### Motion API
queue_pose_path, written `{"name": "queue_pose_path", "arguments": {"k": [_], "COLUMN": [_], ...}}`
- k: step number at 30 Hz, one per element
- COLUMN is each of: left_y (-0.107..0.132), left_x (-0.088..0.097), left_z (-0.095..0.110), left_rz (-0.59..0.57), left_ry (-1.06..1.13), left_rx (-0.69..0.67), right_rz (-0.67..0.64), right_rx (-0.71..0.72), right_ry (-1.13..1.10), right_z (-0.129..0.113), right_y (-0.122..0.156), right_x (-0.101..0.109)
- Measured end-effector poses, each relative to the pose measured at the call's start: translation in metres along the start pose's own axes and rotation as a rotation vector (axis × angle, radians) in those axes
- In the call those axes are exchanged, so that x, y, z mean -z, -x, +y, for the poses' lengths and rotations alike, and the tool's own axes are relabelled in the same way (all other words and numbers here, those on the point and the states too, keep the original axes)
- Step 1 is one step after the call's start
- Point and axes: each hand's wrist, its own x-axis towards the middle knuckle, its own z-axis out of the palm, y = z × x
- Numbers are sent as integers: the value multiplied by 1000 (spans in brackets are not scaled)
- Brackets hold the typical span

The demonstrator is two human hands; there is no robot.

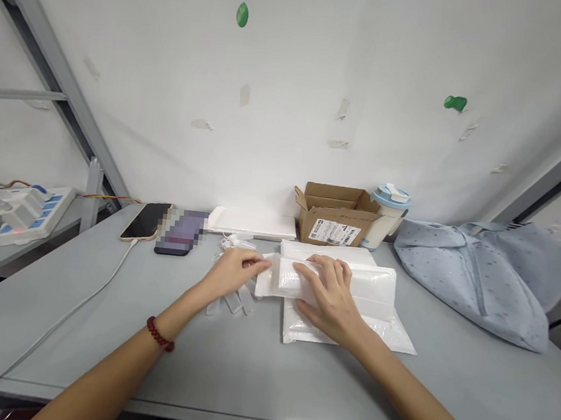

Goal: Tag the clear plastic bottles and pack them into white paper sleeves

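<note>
My right hand lies over a white padded mailer, its fingers on the top face and the thumb near the lower edge. That mailer rests on another white padded mailer, which sticks out below and behind it. At the left end, my left hand pinches the edge of the narrow flap. A red-brown beaded bracelet circles the left wrist. Small clear plastic pieces lie beneath the left hand, partly hidden by it.
Behind the mailers stand an open cardboard box and a lidded cup. A white flat stack lies against the wall. Two phones are at left, one with a white cable. Blue-grey cloth covers the right side.
</note>
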Motion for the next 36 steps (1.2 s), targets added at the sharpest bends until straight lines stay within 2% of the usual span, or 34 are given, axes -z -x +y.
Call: {"name": "queue_pose_path", "arguments": {"k": [4, 6, 11, 16, 19, 21, 25, 27, 31, 36], "left_y": [-9, -15, -23, -26, -27, -26, -20, -15, -7, -2], "left_x": [27, 39, 47, 42, 44, 47, 50, 50, 46, 37], "left_z": [-20, -35, -64, -73, -72, -68, -50, -38, -18, -6], "left_rz": [357, 437, 340, 311, 317, 360, 491, 517, 472, 354], "left_ry": [-218, -340, -355, -291, -271, -242, -113, -24, 94, 179], "left_rx": [-15, 16, 113, 100, 97, 73, -33, -79, -97, -96], "right_rz": [12, 1, -28, -44, -60, -71, -88, -90, -90, -109], "right_rx": [-30, -35, -50, -65, -61, -62, -89, -114, -167, -206], "right_ry": [-45, -55, -66, -80, -76, -71, -50, -43, -25, -18], "right_z": [5, 6, 7, 6, 7, 8, 8, 9, 10, 10], "right_y": [-1, -1, -1, -1, -1, -1, -1, -1, -1, 0], "right_x": [0, 0, -1, 1, 0, -1, -2, -3, -4, -5]}}
